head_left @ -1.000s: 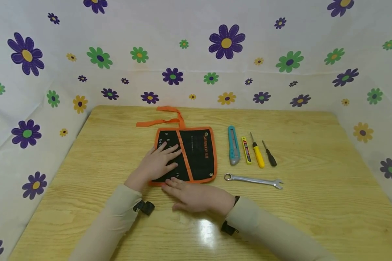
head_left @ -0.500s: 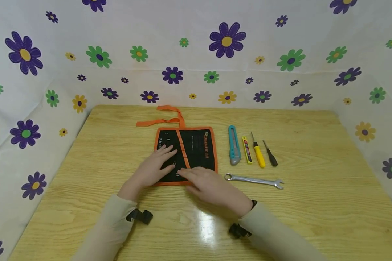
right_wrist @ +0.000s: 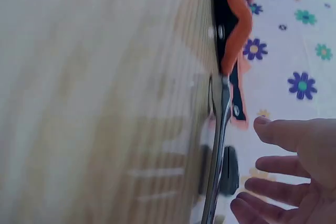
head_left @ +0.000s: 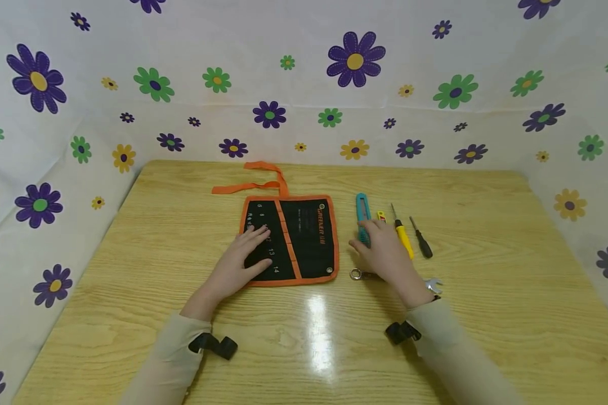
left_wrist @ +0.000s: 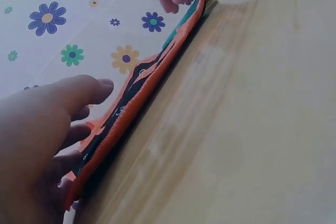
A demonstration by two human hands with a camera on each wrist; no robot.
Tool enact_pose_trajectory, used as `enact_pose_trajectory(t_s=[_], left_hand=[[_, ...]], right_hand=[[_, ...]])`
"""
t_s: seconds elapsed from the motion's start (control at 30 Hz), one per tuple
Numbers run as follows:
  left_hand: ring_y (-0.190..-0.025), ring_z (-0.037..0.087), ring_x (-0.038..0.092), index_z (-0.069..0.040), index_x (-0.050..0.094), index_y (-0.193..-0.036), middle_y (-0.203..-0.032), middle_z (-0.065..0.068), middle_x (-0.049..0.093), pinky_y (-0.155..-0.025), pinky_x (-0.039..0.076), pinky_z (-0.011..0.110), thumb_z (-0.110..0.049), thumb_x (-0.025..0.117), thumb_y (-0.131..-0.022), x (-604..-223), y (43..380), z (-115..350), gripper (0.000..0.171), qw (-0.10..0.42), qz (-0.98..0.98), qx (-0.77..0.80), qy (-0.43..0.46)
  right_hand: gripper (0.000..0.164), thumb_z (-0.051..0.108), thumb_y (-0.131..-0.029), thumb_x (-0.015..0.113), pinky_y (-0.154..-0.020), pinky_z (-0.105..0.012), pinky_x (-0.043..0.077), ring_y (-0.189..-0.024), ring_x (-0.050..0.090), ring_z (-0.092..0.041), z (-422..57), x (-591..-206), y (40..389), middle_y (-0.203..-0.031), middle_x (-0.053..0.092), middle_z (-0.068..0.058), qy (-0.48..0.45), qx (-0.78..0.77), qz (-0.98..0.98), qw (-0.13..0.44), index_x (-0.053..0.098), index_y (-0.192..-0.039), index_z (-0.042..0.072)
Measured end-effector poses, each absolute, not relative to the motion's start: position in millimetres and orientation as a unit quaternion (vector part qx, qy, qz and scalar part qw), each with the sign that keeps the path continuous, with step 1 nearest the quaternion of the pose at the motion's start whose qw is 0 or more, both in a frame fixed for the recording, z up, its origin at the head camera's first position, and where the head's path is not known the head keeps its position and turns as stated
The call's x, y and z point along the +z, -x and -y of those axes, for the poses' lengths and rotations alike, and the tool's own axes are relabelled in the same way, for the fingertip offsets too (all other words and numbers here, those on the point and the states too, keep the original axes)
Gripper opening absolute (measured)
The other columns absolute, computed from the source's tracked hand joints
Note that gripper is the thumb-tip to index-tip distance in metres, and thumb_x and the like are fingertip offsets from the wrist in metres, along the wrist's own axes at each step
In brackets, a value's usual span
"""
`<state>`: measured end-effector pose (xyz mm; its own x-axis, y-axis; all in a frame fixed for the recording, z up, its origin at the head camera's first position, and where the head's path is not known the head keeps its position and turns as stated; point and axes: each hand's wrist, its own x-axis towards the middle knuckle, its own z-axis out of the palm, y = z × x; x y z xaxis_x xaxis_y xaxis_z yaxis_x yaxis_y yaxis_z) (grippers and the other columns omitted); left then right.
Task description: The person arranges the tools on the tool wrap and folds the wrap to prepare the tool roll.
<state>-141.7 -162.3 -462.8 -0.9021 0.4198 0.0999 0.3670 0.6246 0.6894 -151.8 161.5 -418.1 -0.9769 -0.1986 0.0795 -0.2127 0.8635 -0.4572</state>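
A black tool pouch (head_left: 309,242) with orange edging and printed sizes lies flat on the wooden table. My left hand (head_left: 230,264) rests on its left side with fingers spread. In the left wrist view, those fingers reach past the pouch's orange edge (left_wrist: 131,111). My right hand (head_left: 387,253) is over the teal utility knife (head_left: 362,206), fingers loosely extended and holding nothing. It hides part of the knife, of a small yellow case (head_left: 381,215) and of the combination wrench (head_left: 356,274). The right wrist view shows the wrench (right_wrist: 217,150) below that hand (right_wrist: 315,182).
A yellow-handled screwdriver (head_left: 405,239) and a small black screwdriver (head_left: 423,244) lie right of the right hand. Orange ties (head_left: 245,188) trail from the pouch's back edge. A white flowered cloth (head_left: 304,73) encloses the table's back and sides.
My right hand has left the pouch and moved right, over the utility knife. My left hand has stayed on the pouch, shifting slightly toward its left edge.
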Motion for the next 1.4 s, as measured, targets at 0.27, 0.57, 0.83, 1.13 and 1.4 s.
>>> enact_pose_trajectory(t_s=[0.27, 0.57, 0.83, 1.13, 1.4], left_hand=[[-0.145, 0.024, 0.005, -0.016, 0.021, -0.154, -0.158, 0.002, 0.017, -0.115, 0.001, 0.047, -0.058, 0.053, -0.091, -471, 142, 164, 0.082, 0.052, -0.926, 0.280, -0.248], [-0.145, 0.023, 0.003, -0.018, 0.022, -0.154, -0.159, 0.001, 0.013, -0.116, 0.000, 0.044, -0.068, 0.053, -0.085, -477, 142, 163, 0.091, 0.038, -0.936, 0.228, -0.266], [-0.145, 0.023, 0.005, -0.018, 0.023, -0.154, -0.159, 0.001, 0.015, -0.116, 0.000, 0.044, -0.068, 0.053, -0.085, -477, 141, 162, 0.090, 0.037, -0.937, 0.225, -0.264], [-0.145, 0.023, 0.005, -0.018, 0.023, -0.153, -0.159, 0.001, 0.015, -0.116, 0.000, 0.045, -0.067, 0.053, -0.085, -477, 141, 164, 0.090, 0.037, -0.937, 0.227, -0.264], [-0.145, 0.023, 0.006, -0.019, 0.023, -0.154, -0.159, 0.000, 0.015, -0.116, 0.001, 0.044, -0.069, 0.053, -0.084, -476, 144, 166, 0.091, 0.036, -0.938, 0.226, -0.261]], right_hand=[[0.052, 0.028, -0.092, 0.066, -0.083, -0.049, 0.049, -0.107, 0.052, -0.040, -171, -422, 162, -0.121, 0.052, -0.029, -0.092, 0.225, 0.970, 0.011, 0.055, -0.128, -0.007], [0.067, 0.031, -0.091, 0.067, -0.086, -0.049, 0.048, -0.113, 0.048, -0.042, -173, -425, 166, -0.128, 0.045, -0.032, -0.083, 0.201, 0.975, -0.042, 0.043, -0.138, -0.010], [0.065, 0.026, -0.091, 0.067, -0.090, -0.050, 0.046, -0.114, 0.045, -0.044, -172, -427, 168, -0.126, 0.046, -0.034, -0.089, 0.188, 0.976, -0.056, 0.043, -0.137, -0.013], [0.052, 0.019, -0.089, 0.067, -0.083, -0.048, 0.046, -0.106, 0.048, -0.043, -168, -423, 167, -0.119, 0.052, -0.032, -0.090, 0.179, 0.979, -0.045, 0.051, -0.128, -0.012], [0.042, 0.011, -0.089, 0.063, -0.086, -0.051, 0.043, -0.106, 0.048, -0.044, -173, -414, 159, -0.119, 0.053, -0.031, -0.100, 0.192, 0.976, -0.021, 0.055, -0.123, -0.013]])
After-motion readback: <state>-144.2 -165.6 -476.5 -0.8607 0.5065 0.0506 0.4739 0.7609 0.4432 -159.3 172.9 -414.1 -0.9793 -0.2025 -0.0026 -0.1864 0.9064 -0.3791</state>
